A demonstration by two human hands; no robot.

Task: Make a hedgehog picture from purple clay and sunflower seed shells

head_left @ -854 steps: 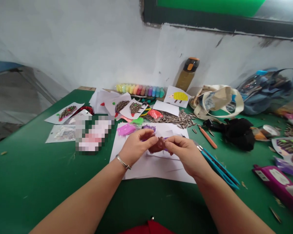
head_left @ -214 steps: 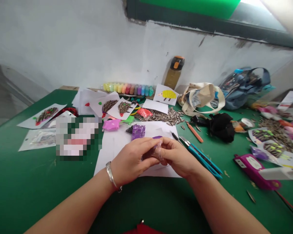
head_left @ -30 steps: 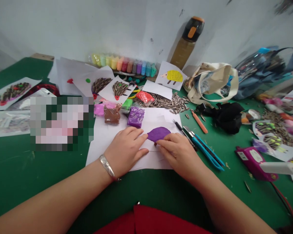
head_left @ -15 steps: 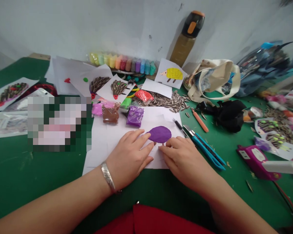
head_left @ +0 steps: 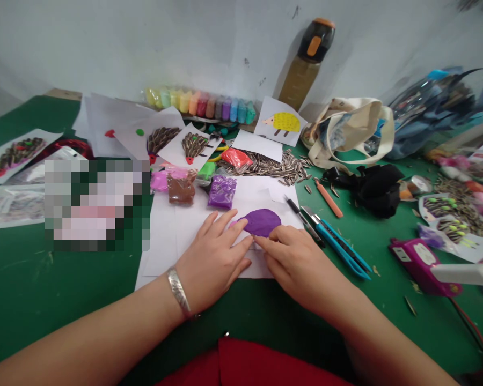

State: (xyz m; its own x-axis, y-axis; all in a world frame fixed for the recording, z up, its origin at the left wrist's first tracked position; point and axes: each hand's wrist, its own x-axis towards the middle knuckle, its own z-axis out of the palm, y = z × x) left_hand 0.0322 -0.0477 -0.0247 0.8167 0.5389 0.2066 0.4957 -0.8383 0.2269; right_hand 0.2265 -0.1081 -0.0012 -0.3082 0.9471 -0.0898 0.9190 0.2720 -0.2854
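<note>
A flat purple oval of clay (head_left: pixel 263 222) lies on white paper (head_left: pixel 165 241) in front of me, with a bit of pink at its left end. My left hand (head_left: pixel 213 252) rests on the paper, fingers spread, its fingertips at the oval's left edge. From the other side, my right hand (head_left: pixel 295 260) reaches in with its index finger stretched to the oval's lower edge. A small brown bit shows by that fingertip. The other right fingers are bent and partly hidden; nothing is visible in them. Above lie packets of purple clay (head_left: pixel 222 192) and brown clay (head_left: pixel 181 187).
Right of the paper lie a pen (head_left: pixel 304 220), a blue-handled cutter (head_left: pixel 342 246) and an orange tool (head_left: pixel 329 198). Sunflower seeds (head_left: pixel 282 166) are heaped behind, near a yellow hedgehog card (head_left: pixel 282 122). A bottle (head_left: pixel 308 61) stands at the wall. A magenta glue gun (head_left: pixel 422 268) sits far right.
My right hand has shifted slightly left, and its index finger has straightened along the oval's lower edge. My left hand stays almost in place.
</note>
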